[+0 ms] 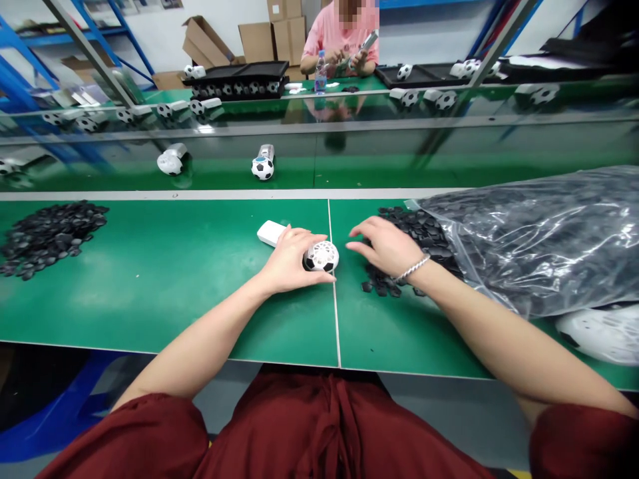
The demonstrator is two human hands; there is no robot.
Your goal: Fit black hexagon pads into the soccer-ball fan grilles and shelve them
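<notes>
My long green workbench point(150, 313) runs across in front of me, with a pale seam down its middle. A big clear plastic bag point(529, 239) of small black pieces slumps over its right end, and a loose heap of those pieces point(394, 283) spills from its mouth. A second heap point(50, 236) lies toward the left. Past a glass divider point(319, 143), a person in a pink shirt point(339, 46) sits at the far bench.

My left hand point(289, 259) sits just left of the seam, fingers curled together over a football-patterned ball point(322, 256), gripping it from above. A white handle point(272, 233) sticks out from the ball toward the far left, and the whole thing looks like a small fan. My right hand point(384, 247) is open, palm down, its fingers loosely spread just beside the heap; I can't quite tell whether they touch it. A chain bracelet point(412, 269) circles that wrist.
</notes>
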